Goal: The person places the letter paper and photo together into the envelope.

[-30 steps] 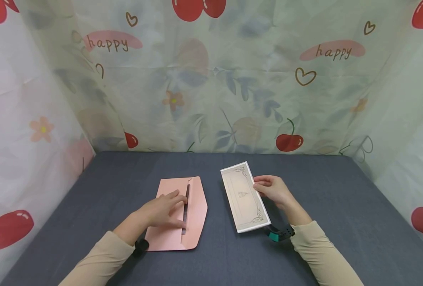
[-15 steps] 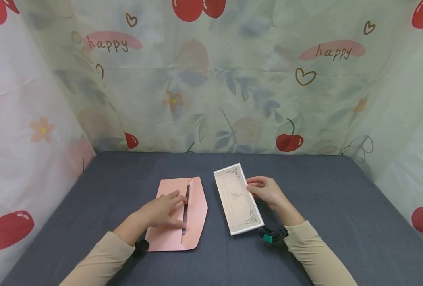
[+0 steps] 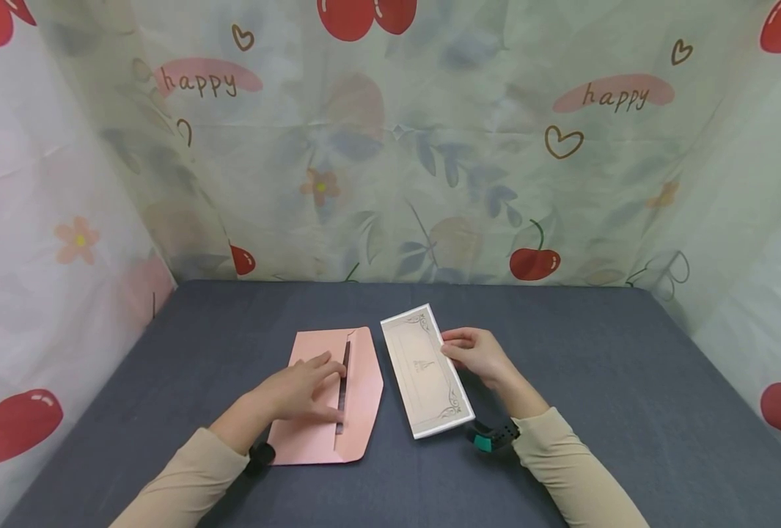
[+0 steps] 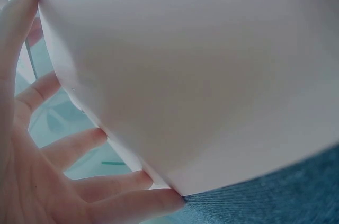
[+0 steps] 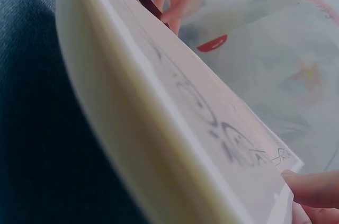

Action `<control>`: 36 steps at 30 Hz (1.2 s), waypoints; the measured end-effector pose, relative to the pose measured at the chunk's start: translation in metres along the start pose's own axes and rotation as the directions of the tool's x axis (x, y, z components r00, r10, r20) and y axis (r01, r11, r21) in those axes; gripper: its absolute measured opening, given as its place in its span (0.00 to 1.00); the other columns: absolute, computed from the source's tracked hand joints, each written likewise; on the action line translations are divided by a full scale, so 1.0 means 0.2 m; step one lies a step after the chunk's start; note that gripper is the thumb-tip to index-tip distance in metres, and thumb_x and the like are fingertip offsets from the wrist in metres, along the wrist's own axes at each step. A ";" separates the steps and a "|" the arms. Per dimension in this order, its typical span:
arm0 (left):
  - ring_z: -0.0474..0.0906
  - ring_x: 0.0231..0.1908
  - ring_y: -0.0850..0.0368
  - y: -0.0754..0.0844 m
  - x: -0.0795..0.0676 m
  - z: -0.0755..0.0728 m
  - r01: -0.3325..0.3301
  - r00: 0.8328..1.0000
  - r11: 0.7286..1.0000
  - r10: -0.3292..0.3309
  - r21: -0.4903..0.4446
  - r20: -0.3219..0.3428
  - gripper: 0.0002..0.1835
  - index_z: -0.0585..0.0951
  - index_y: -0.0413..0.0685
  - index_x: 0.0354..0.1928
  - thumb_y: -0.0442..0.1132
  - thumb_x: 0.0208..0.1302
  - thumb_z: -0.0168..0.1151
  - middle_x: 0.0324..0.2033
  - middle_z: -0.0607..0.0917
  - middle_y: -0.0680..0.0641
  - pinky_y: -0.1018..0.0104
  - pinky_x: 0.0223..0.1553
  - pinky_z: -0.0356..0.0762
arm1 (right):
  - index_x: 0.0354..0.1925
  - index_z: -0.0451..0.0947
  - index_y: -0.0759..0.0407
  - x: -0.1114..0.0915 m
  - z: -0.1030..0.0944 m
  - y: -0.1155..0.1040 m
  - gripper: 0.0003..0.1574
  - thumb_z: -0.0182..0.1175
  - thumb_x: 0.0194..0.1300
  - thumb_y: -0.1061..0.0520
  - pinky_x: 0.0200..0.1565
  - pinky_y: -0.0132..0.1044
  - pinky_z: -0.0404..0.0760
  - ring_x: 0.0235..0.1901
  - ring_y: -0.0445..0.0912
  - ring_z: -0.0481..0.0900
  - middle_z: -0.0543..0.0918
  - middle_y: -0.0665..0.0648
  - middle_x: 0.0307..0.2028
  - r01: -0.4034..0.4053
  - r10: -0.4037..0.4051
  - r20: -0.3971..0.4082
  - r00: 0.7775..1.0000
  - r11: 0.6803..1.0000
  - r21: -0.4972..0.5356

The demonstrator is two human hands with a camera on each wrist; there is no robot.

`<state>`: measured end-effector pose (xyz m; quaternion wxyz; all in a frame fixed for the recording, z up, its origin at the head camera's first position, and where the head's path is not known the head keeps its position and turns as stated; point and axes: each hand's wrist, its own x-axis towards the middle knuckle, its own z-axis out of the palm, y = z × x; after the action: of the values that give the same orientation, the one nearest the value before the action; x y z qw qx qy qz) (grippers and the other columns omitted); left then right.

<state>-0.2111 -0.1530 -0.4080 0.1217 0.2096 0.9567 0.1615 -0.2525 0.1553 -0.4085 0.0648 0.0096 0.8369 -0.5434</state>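
Observation:
A pink envelope [image 3: 314, 447] lies on the table with its flap spread to the right and a dark slit at its mouth. My left hand [image 3: 304, 389] rests across it, thumb and fingertips touching the slit's edge. In the left wrist view, spread, fairly straight fingers [image 4: 85, 144] meet the rim of pale paper. My right hand [image 3: 482, 359] pinches the right edge of a cream folded card [image 3: 423, 374] with scroll corners and a small central drawing. The card tilts just right of the flap, apart from it. In the right wrist view, the card [image 5: 175, 91] shows its parted layers edge-on.
Dark grey-blue cloth covers the table [image 3: 595, 352]. Behind it and at both sides hangs a pale printed curtain [image 3: 397, 183] with cherries, flowers and "happy" lettering. Dark bands [image 3: 496, 436] sit on both wrists.
My right hand has carried the card leftward and slightly toward me, closer to the envelope's flap. The left hand and the envelope stay in place.

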 end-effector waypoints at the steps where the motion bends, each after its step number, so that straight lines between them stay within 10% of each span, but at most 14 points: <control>1: 0.61 0.66 0.34 0.00 0.00 0.00 0.000 1.000 1.000 0.000 -0.001 -0.001 0.34 0.72 0.60 0.54 0.64 0.46 0.68 0.69 0.61 0.38 0.37 0.64 0.57 | 0.51 0.75 0.69 0.00 0.01 0.00 0.19 0.59 0.62 0.62 0.40 0.38 0.83 0.34 0.42 0.81 0.82 0.67 0.44 -0.001 0.001 0.000 1.000 1.000 -0.002; 36: 0.62 0.67 0.41 0.01 0.01 0.01 0.015 1.000 1.000 -0.015 0.015 -0.003 0.34 0.72 0.59 0.55 0.62 0.47 0.68 0.68 0.62 0.38 0.42 0.67 0.54 | 0.46 0.78 0.70 0.02 0.22 -0.02 0.15 0.60 0.58 0.66 0.33 0.33 0.82 0.28 0.39 0.79 0.84 0.65 0.38 0.001 -0.005 0.053 0.999 0.996 0.088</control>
<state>-0.2113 -0.1496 -0.4083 0.1197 0.2029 0.9596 0.1537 -0.2535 0.1136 -0.4220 0.0860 -0.0034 0.8101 -0.5799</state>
